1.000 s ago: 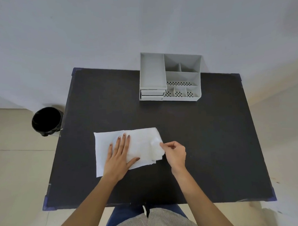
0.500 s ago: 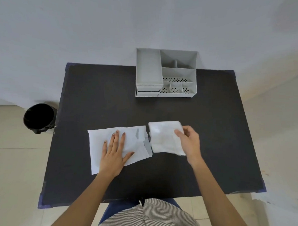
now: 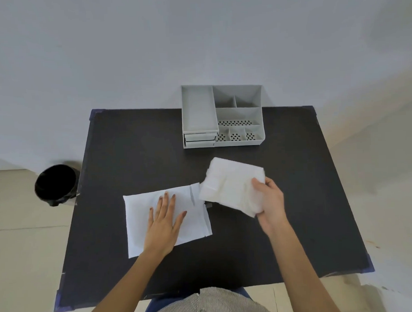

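Two white items are in play. Of the hands, the left hand (image 3: 164,223) lies flat, fingers straight and slightly spread, palm pressing a flat white wrapper (image 3: 139,212) onto the desk (image 3: 135,153). The wrapper reaches past this hand on both sides. Its end nearest the right hand carries a short grey crease or slit.

The right hand (image 3: 269,203) is curled round the near corner of a thick, folded white pad (image 3: 229,185), thumb on top and fingers beneath. The pad is held tilted, apparently just off the desk. Its far corner comes to the wrapper's end, a little beyond the left thumb. Whether pad and wrapper touch there cannot be told.

Assessment: the step in hand appears to be separating the pad from its wrapper. It looks all but complete, since the pad shows whole outside the wrapper.

Next move, as judged: the right hand should carry the pad clear of the wrapper. It can set it on bare desk to its own right or take it toward the grey organiser (image 3: 222,115), which stands well beyond both hands at the far edge. A soft pad may sag or unfold from a corner grip, so a fuller hold is advisable. The left hand would then need to gather the spent wrapper. A black bin (image 3: 55,184) stands on the floor, well out to the left of the left hand.
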